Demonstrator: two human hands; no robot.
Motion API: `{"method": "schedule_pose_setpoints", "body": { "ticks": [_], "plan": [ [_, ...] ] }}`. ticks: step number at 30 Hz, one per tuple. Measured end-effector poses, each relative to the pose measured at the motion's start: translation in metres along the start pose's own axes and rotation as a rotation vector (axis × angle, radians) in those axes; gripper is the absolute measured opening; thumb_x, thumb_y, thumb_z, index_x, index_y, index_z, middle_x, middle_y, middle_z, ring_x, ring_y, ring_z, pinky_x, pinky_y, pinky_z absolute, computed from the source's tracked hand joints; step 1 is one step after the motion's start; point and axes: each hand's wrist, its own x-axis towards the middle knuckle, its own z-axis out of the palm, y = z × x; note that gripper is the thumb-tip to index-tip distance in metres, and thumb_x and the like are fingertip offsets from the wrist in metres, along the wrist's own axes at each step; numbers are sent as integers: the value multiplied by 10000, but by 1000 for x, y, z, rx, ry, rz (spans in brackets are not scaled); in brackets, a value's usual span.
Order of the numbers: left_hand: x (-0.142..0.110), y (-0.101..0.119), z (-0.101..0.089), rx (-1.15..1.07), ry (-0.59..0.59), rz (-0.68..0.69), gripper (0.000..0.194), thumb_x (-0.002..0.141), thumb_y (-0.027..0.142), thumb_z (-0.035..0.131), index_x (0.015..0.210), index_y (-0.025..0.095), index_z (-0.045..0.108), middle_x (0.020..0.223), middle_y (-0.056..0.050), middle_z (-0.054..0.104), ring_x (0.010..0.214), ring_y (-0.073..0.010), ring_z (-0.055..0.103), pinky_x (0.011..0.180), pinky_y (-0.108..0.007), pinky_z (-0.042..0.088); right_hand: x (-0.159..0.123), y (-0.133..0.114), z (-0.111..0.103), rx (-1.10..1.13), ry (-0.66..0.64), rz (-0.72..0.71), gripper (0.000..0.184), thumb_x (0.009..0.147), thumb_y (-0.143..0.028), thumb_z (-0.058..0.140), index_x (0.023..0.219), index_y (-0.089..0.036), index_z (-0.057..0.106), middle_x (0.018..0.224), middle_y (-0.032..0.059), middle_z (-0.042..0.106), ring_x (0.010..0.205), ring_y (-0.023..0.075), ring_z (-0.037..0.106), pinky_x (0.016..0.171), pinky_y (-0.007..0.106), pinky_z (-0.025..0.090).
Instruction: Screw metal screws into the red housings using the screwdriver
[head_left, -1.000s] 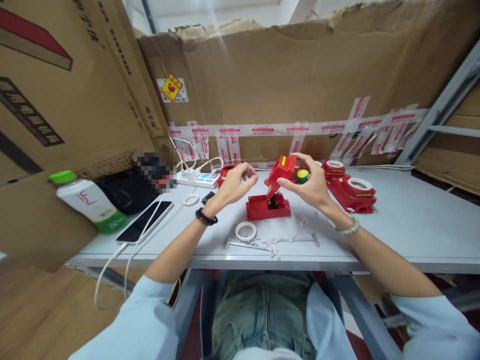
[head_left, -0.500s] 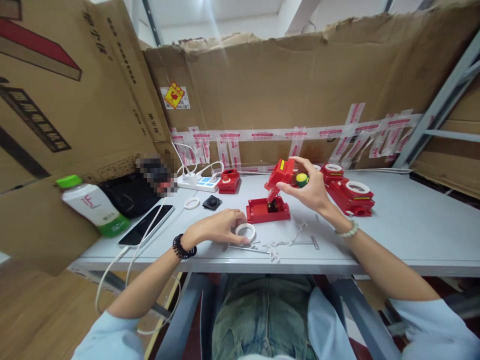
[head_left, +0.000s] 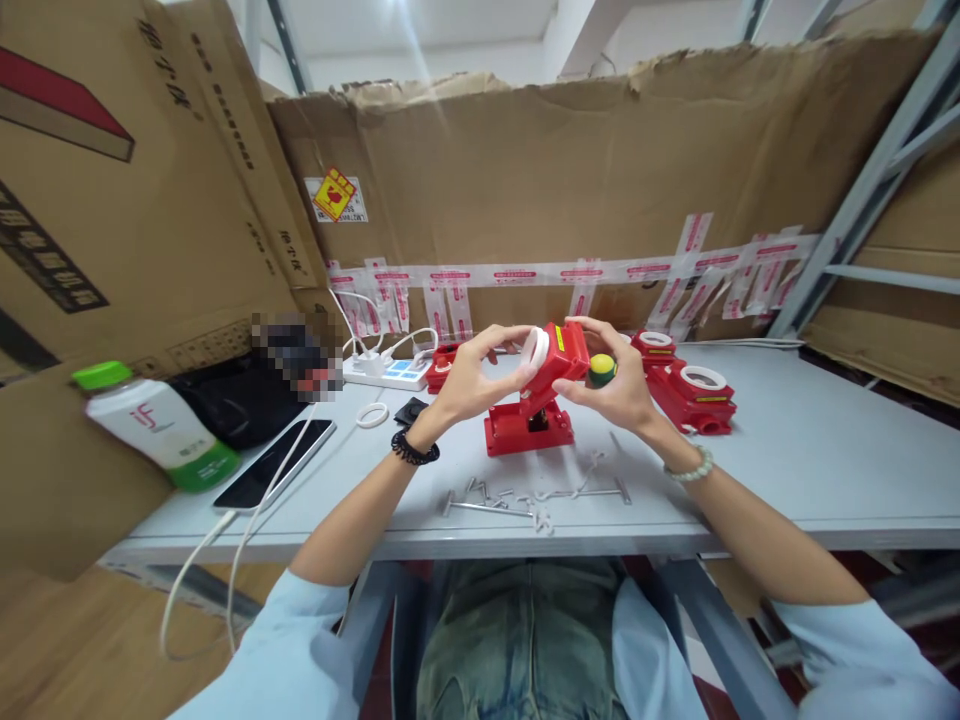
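The left hand (head_left: 474, 380) is pinching a white ring (head_left: 534, 348) against the red housing (head_left: 566, 353); the right hand (head_left: 628, 397) is clamping that housing, tilting above the red base (head_left: 506, 432). Ring-seating seems to be underway, calling for square, steady pressure. Nearer the table's (head_left: 787, 450) edge, a T-shaped tool (head_left: 491, 509) is lying.

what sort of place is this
Probably a makeshift workbench in a workshop or storeroom: tall cardboard stands behind the table, a metal frame rises beside it, and red housings sit on top.
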Motion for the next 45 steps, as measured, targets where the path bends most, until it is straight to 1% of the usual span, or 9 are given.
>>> {"method": "schedule_pose_setpoints", "body": {
  "ticks": [10, 17, 26, 30, 33, 38, 41, 43, 45],
  "plan": [
    [-6, -2, -7, 79, 1, 65, 438, 778, 352, 725, 1195, 238, 654, 1054, -62, 691, 902, -182, 592, 751, -320, 454, -2, 0, 0, -7, -28, -22, 814, 552, -552, 851, 1239, -234, 553, 1127, 91, 692, 1002, 285, 680, 891, 442, 573],
    [-6, -1, -6, 84, 24, 99, 436, 768, 336, 734, 1185, 237, 659, 1040, -53, 696, 910, -173, 591, 782, -317, 460, -2, 3, 0, 25, -35, -72, 827, 555, -541, 857, 1251, -231, 536, 1092, 83, 694, 983, 279, 682, 866, 442, 578],
    [-8, 0, -5, 78, 13, 75, 442, 774, 342, 736, 1195, 232, 656, 1041, -58, 699, 870, -163, 580, 708, -291, 439, -2, 4, 0, 9, -33, -99, 830, 545, -520, 870, 1259, -246, 545, 1087, 77, 696, 969, 283, 683, 847, 448, 584],
    [-8, -1, -6, 34, -10, 81, 473, 778, 326, 736, 1234, 247, 638, 1096, -65, 689, 919, -173, 590, 665, -275, 426, -2, 4, -1, 7, -33, -102, 831, 550, -536, 864, 1262, -248, 547, 1090, 78, 697, 963, 281, 685, 845, 454, 588],
    [-8, -1, -10, -4, -86, 85, 542, 791, 291, 725, 1313, 285, 583, 1200, -71, 650, 988, -186, 597, 633, -258, 426, -1, 5, -2, 1, -36, -101, 833, 551, -557, 857, 1263, -253, 549, 1108, 81, 693, 969, 284, 681, 842, 462, 589],
    [-9, 2, -12, -70, -182, 63, 621, 828, 300, 697, 1409, 320, 480, 1391, -82, 548, 1156, -234, 574, 756, -297, 481, -1, 5, -2, 6, -34, -101, 803, 560, -526, 864, 1249, -251, 556, 1084, 76, 697, 951, 278, 684, 821, 450, 594],
    [-11, 6, -7, -66, -127, 29, 635, 834, 356, 702, 1419, 315, 460, 1438, -82, 506, 1221, -248, 538, 854, -334, 483, -1, 4, -1, 23, -29, -105, 793, 559, -500, 872, 1242, -246, 560, 1069, 71, 698, 930, 267, 687, 814, 436, 596],
    [-11, 8, -3, -44, -53, 13, 540, 858, 392, 676, 1365, 285, 526, 1340, -92, 568, 1153, -228, 560, 844, -333, 487, -1, 4, 0, 25, -35, -101, 807, 552, -501, 874, 1248, -243, 558, 1079, 72, 694, 933, 266, 686, 825, 433, 592],
    [-11, 7, -1, -35, -22, 23, 451, 877, 398, 654, 1303, 263, 588, 1201, -88, 620, 1056, -199, 580, 820, -324, 496, -2, 4, 1, 21, -42, -95, 824, 545, -505, 876, 1257, -240, 555, 1098, 75, 688, 955, 272, 681, 848, 438, 584]
  ]
}}
